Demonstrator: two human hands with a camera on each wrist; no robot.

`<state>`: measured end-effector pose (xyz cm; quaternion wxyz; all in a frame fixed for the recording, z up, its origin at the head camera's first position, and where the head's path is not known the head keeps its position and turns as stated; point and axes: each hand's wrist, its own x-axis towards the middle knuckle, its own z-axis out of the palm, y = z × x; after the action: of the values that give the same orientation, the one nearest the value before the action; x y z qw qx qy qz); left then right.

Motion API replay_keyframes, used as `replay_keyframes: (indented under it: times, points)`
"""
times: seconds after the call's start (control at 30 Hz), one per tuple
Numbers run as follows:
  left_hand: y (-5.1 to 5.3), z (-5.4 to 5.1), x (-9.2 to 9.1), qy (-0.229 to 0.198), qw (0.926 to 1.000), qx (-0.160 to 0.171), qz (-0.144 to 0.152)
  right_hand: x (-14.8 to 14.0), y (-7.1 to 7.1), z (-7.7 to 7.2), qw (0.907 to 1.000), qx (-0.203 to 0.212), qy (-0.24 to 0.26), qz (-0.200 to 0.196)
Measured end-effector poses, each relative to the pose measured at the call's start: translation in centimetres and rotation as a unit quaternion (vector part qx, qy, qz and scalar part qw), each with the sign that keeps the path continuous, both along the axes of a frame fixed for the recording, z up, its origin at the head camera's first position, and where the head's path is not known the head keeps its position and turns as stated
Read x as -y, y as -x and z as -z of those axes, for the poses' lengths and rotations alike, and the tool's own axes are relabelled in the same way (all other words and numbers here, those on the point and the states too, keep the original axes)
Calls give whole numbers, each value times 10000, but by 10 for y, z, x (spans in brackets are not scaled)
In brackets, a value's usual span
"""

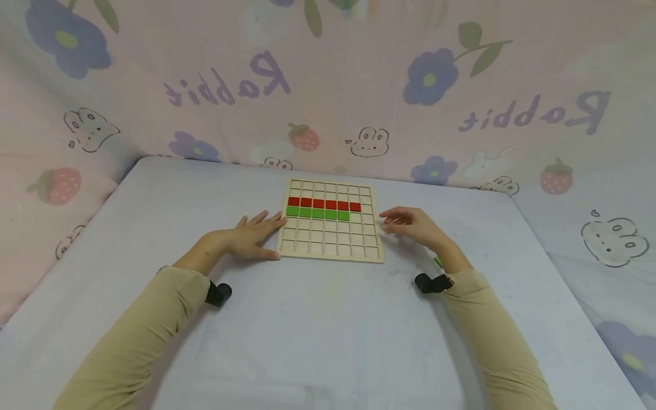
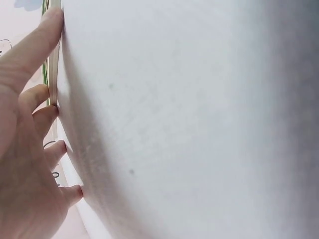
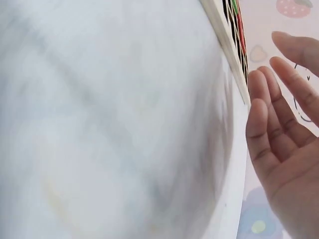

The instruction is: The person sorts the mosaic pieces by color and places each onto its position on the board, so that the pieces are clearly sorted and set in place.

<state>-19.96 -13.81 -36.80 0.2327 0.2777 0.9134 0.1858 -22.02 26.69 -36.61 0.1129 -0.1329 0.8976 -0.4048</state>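
A wooden grid board [image 1: 331, 249] lies flat on the table. Red square tiles [image 1: 318, 204] fill most of one row, and green square tiles [image 1: 318, 213] fill much of the row below. My left hand [image 1: 251, 236] is spread at the board's left side, with fingertips and thumb touching its edge; the left wrist view shows the thumb [image 2: 37, 47] against that edge. Just off the right side is my right hand [image 1: 410, 223], fingers loosely bent and nothing held in them. In the right wrist view its fingers [image 3: 258, 119] appear beside the board's edge [image 3: 227, 50].
A small green piece [image 1: 438, 261] lies on the table by the right wrist, partly hidden by it. The table [image 1: 318, 330] is covered in white. A pink patterned curtain [image 1: 328, 85] hangs behind. Black wrist cameras [image 1: 220, 294] sit at both cuffs.
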Motion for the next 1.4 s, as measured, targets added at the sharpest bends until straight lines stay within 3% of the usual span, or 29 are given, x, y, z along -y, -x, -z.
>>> replay_keyframes:
  times: [1.4]
  points:
    - [0,0,0,-7,10000,18,-93,-64,-27,1,9990,115,-90,413]
